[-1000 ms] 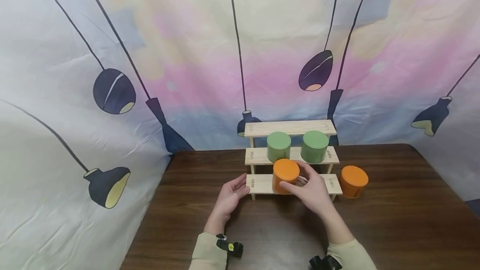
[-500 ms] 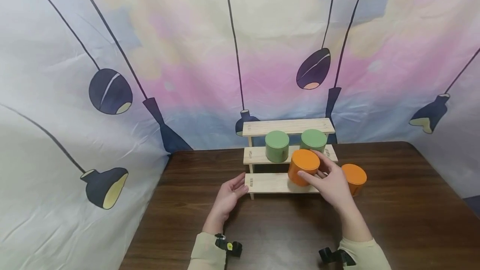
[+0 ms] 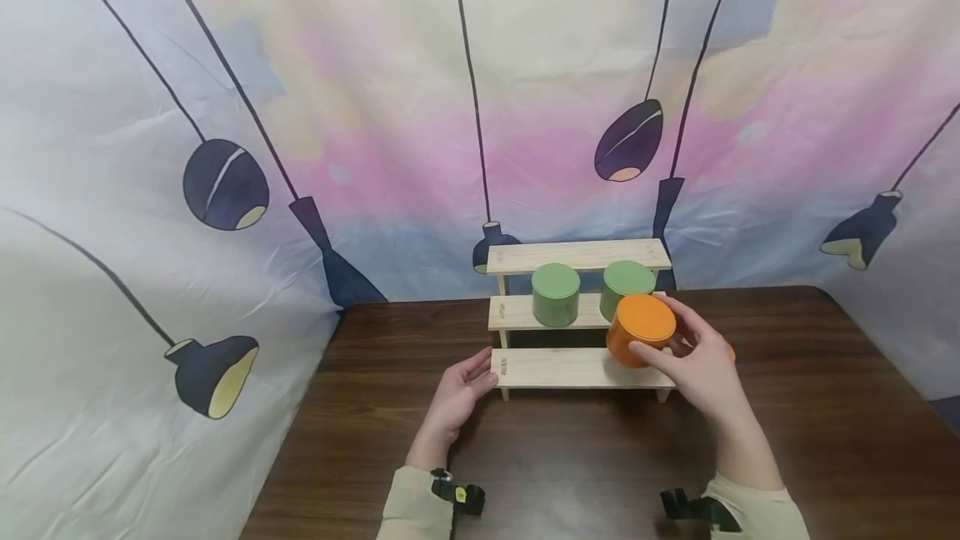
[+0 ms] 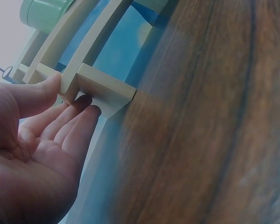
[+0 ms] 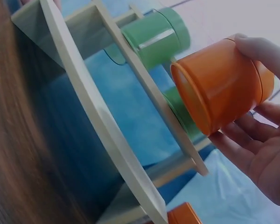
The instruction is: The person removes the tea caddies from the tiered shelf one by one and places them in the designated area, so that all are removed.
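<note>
In the head view my right hand [image 3: 701, 365] grips an orange round tin [image 3: 643, 330] between thumb and fingers. The right wrist view has this tin [image 5: 219, 86] tilted and raised above the lowest step, its base clear of the wood. At the left end of a three-step wooden display stand [image 3: 555, 367], my left hand [image 3: 457, 394] pinches the lowest board, thumb on one face and fingers on the other. Two green tins, one at left [image 3: 555, 296] and one at right [image 3: 624, 283], stand on the middle step. The held tin partly covers the right one.
A second orange tin [image 5: 183, 214] stands at the right end of the stand, nearly all hidden behind my right hand in the head view. The dark wooden table [image 3: 562, 457] runs back to a hanging cloth [image 3: 375, 107] printed with lamps, close behind the stand.
My right hand has lifted the orange tin off the lowest step and carried it to the right, now covering the other orange tin. The left hand keeps its place on the stand.
</note>
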`<state>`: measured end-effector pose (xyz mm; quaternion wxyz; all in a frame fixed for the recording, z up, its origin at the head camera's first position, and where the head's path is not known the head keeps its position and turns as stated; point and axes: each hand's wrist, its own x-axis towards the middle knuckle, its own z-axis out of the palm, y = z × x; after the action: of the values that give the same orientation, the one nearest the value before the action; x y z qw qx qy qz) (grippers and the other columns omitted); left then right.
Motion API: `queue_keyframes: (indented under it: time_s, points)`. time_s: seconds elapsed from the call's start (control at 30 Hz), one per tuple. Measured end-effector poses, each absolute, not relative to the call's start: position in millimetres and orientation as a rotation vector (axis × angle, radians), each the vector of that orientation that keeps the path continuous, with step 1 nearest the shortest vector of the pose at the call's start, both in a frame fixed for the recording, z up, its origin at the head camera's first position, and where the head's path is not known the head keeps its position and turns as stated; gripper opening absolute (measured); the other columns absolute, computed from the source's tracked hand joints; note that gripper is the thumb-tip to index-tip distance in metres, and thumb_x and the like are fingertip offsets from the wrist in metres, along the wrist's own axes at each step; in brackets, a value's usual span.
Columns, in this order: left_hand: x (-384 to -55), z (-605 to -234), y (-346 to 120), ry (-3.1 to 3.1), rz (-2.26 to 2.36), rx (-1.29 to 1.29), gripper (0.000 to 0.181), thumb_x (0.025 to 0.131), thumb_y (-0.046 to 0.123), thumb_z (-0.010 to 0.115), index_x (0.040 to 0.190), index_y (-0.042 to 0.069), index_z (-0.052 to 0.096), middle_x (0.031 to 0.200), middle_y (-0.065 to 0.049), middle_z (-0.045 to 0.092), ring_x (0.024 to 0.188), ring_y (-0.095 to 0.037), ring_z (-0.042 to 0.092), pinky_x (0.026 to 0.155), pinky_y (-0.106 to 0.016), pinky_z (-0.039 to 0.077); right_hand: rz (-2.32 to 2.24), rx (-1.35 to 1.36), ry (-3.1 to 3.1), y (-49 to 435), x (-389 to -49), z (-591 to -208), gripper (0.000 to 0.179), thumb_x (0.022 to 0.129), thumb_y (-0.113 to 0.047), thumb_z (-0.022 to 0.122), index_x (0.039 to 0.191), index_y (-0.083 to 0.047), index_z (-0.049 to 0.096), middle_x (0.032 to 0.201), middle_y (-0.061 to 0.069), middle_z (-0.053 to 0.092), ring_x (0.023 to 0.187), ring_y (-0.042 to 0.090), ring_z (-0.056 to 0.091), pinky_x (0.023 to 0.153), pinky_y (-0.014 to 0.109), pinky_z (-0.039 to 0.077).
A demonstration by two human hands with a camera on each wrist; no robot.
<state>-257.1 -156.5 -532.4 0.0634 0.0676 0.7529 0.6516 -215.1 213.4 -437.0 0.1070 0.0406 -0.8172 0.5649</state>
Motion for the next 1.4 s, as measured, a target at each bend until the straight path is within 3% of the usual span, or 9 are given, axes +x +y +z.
queue_keyframes:
  time_s: [0.23, 0.37, 0.53, 0.67, 0.9, 1.03, 1.2, 1.4]
  points:
    - [-256.4, -532.0, -155.6, 2.271, 1.971, 0.191, 0.055, 0.107, 0.010, 0.065, 0.158, -0.003, 0.049, 0.156, -0.020, 0.055, 0.146, -0.037, 0.051, 0.116, -0.045, 0.047, 1.645, 0.075, -2.406, 231.7, -212.7, -436.8, 0.087, 0.094, -0.031, 0.087, 0.165, -0.011, 0.042, 0.154, 0.019, 0.055, 0.135, 0.040, 0.057, 0.091, 0.008, 0.050]
    - [-255.5, -531.5, -155.1, 2.262, 1.983, 0.189, 0.055, 0.106, 0.008, 0.065, 0.157, -0.004, 0.049, 0.156, -0.022, 0.054, 0.146, -0.038, 0.050, 0.116, -0.045, 0.047, 1.666, 0.004, -2.414, 242.8, -209.7, -435.8, 0.087, 0.095, -0.033, 0.086, 0.166, -0.013, 0.040, 0.157, 0.018, 0.053, 0.135, 0.037, 0.056, 0.088, 0.008, 0.051]
    - [-254.5, -531.6, -154.4, 2.255, 1.992, 0.182, 0.054, 0.106, 0.006, 0.065, 0.157, -0.005, 0.049, 0.156, -0.022, 0.054, 0.146, -0.038, 0.050, 0.116, -0.045, 0.048, 1.605, -0.121, -2.405, 257.9, -206.3, -435.0, 0.089, 0.095, -0.038, 0.085, 0.167, -0.014, 0.038, 0.160, 0.020, 0.049, 0.135, 0.032, 0.055, 0.091, 0.006, 0.049]
    - [-254.6, -531.4, -154.4, 2.251, 1.995, 0.179, 0.054, 0.106, 0.006, 0.065, 0.157, -0.004, 0.049, 0.156, -0.022, 0.054, 0.146, -0.038, 0.050, 0.116, -0.045, 0.048, 1.600, -0.257, -2.338, 270.4, -202.9, -435.8, 0.087, 0.095, -0.040, 0.084, 0.167, -0.020, 0.040, 0.163, 0.016, 0.047, 0.133, 0.020, 0.056, 0.092, 0.006, 0.048]
    - [-255.3, -530.7, -154.7, 2.248, 1.996, 0.183, 0.054, 0.106, 0.007, 0.065, 0.157, -0.004, 0.049, 0.158, -0.022, 0.052, 0.148, -0.038, 0.049, 0.117, -0.046, 0.046, 1.633, -0.472, -2.204, 289.5, -199.9, -438.2, 0.085, 0.096, -0.036, 0.083, 0.168, -0.027, 0.038, 0.168, 0.005, 0.043, 0.148, 0.025, 0.048, 0.101, 0.007, 0.044]
    - [-254.3, -530.1, -154.7, 2.256, 1.991, 0.178, 0.054, 0.106, 0.007, 0.065, 0.157, -0.004, 0.049, 0.158, -0.022, 0.053, 0.147, -0.038, 0.049, 0.117, -0.046, 0.046, 1.672, -0.551, -2.112, 296.9, -199.1, -440.3, 0.085, 0.095, -0.029, 0.085, 0.167, -0.028, 0.040, 0.167, 0.000, 0.043, 0.151, 0.019, 0.045, 0.104, 0.008, 0.042]
    - [-254.2, -529.6, -154.4, 2.249, 1.998, 0.173, 0.054, 0.107, 0.007, 0.065, 0.157, -0.004, 0.049, 0.158, -0.022, 0.052, 0.148, -0.038, 0.049, 0.116, -0.045, 0.046, 1.686, -0.639, -2.085, 305.3, -198.1, -445.9, 0.089, 0.095, -0.029, 0.085, 0.169, -0.027, 0.034, 0.172, 0.000, 0.037, 0.156, 0.022, 0.038, 0.114, 0.016, 0.038]
    - [-253.5, -529.2, -153.9, 2.256, 1.991, 0.169, 0.055, 0.106, 0.006, 0.065, 0.157, -0.004, 0.049, 0.158, -0.021, 0.052, 0.148, -0.038, 0.049, 0.116, -0.044, 0.046, 1.634, -0.756, -2.136, 311.2, -199.7, -449.1, 0.094, 0.096, -0.033, 0.083, 0.171, -0.021, 0.027, 0.175, 0.006, 0.030, 0.157, 0.029, 0.035, 0.124, 0.039, 0.036]
